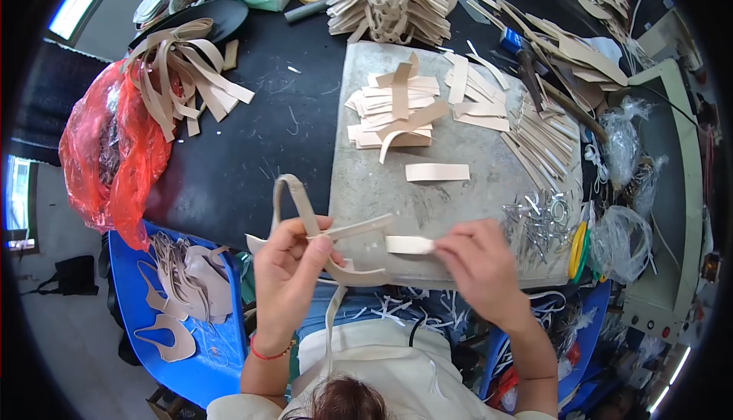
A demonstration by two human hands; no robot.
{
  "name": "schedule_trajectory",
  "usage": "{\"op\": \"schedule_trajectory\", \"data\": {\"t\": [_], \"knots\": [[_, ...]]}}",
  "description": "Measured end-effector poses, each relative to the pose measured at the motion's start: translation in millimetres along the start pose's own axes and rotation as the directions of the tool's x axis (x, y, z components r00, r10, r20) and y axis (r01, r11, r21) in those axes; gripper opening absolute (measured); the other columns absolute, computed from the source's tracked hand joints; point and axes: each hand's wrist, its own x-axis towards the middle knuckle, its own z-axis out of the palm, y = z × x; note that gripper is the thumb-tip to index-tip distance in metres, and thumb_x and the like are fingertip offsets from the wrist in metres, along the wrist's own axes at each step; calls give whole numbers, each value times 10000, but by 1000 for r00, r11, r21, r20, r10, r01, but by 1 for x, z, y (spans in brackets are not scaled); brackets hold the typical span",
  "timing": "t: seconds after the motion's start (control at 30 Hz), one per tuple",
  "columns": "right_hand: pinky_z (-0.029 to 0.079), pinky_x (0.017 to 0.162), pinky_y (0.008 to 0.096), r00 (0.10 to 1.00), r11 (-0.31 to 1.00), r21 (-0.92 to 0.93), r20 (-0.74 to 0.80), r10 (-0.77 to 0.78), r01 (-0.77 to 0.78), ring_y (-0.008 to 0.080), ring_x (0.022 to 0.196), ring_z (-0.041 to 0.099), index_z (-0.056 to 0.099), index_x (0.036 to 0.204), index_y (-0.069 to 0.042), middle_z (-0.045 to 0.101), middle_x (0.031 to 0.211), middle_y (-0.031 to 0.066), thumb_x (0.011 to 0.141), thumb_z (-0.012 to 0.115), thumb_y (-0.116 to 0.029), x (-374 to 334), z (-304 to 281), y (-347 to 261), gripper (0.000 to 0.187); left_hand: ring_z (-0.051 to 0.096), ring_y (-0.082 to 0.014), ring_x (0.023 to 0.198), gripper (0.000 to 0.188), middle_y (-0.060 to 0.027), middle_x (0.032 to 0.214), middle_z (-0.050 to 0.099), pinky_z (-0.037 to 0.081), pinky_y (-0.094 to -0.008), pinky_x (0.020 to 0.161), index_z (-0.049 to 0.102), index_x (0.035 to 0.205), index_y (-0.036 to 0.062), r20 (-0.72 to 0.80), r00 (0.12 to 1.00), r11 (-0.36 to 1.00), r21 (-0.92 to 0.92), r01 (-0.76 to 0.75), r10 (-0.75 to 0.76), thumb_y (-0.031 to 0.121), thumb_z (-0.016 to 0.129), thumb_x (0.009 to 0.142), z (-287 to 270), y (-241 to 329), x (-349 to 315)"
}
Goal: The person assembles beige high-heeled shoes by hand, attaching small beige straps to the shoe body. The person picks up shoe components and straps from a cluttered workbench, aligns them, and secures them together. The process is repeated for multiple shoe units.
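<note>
My left hand (294, 263) is closed on a looped beige strap (304, 208), pinching it between thumb and fingers above the near edge of the grey board (374, 198). One narrow end of it points right, and a curved end hangs below. My right hand (482, 267) pinches the right end of a short pale strip (408, 245), just right of the strap. Another short beige strip (437, 172) lies on the board beyond. Farther back is a heap of similar strips (397, 111). Loose metal rings and small hardware (540, 220) lie to the right.
Beige straps (183, 69) lie by a red plastic bag (114, 145) at the left. A stack of beige pieces (391, 4) stands at the back. Blue chairs hold cut pieces (187, 282) at the left and scraps at the right. A hammer (528, 76) lies at the right.
</note>
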Motion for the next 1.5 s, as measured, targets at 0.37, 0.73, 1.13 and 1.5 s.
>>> {"op": "schedule_trajectory", "data": {"t": [0.37,0.73,1.13,1.5], "knots": [[495,693,230,814,484,692,271,514,-536,81,809,598,652,977,-5,651,930,74,844,644,-22,-10,-14,-4,134,629,-120,710,192,-96,865,635,527,-232,636,560,1043,-86,161,985,992,121,45,-65,17,591,884,53,-8,-13],[512,573,240,782,627,483,244,574,-611,114,651,645,633,895,27,669,771,112,834,645,-51,-13,2,-1,100,622,-91,666,198,-93,837,639,507,-192,550,563,1020,-89,113,992,912,411,10,-62,9,616,857,57,-24,-3],[488,568,314,895,881,163,126,428,-444,224,647,604,586,894,11,595,814,125,785,700,-116,1,-25,10,203,577,-97,629,173,-67,737,600,476,-249,561,590,994,-39,189,979,760,626,-176,71,41,617,843,61,-18,0],[437,645,353,934,772,586,355,30,-247,278,726,566,617,781,-15,583,746,122,809,666,-145,20,12,-24,142,641,-153,729,235,-100,850,569,549,-248,635,608,1102,-30,232,962,908,357,-221,143,-18,566,870,19,-11,-25]]}}
